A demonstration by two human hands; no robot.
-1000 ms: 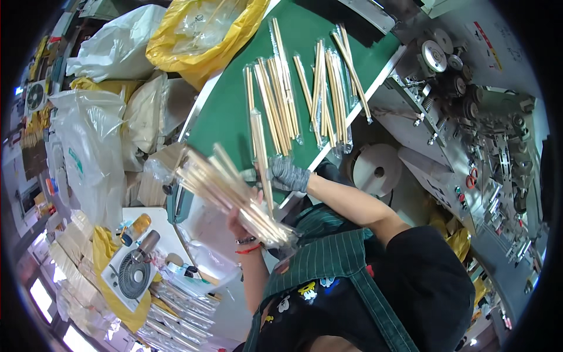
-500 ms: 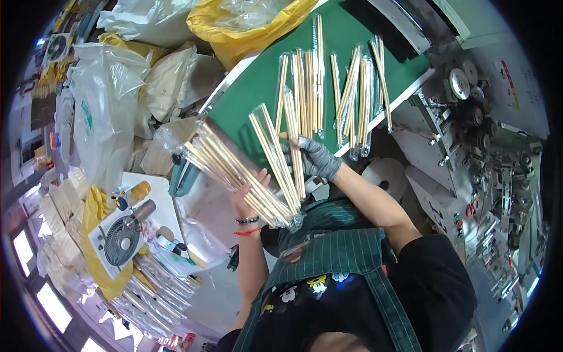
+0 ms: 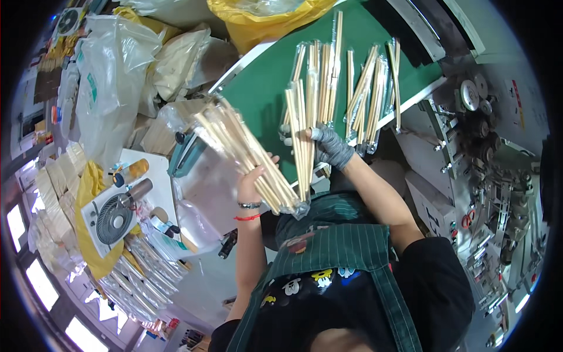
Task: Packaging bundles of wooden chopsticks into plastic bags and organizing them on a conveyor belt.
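My left hand (image 3: pixel 251 183), bare with a bracelet and a red cord at the wrist, is closed around a thick bundle of wooden chopsticks (image 3: pixel 249 155) in clear plastic sleeves. The bundle slants from upper left down toward my apron. My right hand (image 3: pixel 329 146), in a grey fingerless glove, pinches several more sleeved chopsticks (image 3: pixel 300 117), held nearly upright. Their lower ends meet those of the left bundle. Beyond the hands, more packs of sleeved chopsticks (image 3: pixel 324 79) lie on a green work surface (image 3: pixel 258 79), with another group of packs (image 3: pixel 366 97) to the right.
A yellow bag (image 3: pixel 264 23) lined with clear plastic stands at the far edge. Large plastic bags (image 3: pixel 111 82) crowd the left. A small fan (image 3: pixel 112 223) lies on a white stand, near wrapped bundles (image 3: pixel 138 281). Machinery with metal rollers (image 3: pixel 469 94) stands on the right.
The pack that was fanned out between my hands no longer stands apart; the right hand's group looks wider and its fingers have shifted around it. The whole view has shifted slightly.
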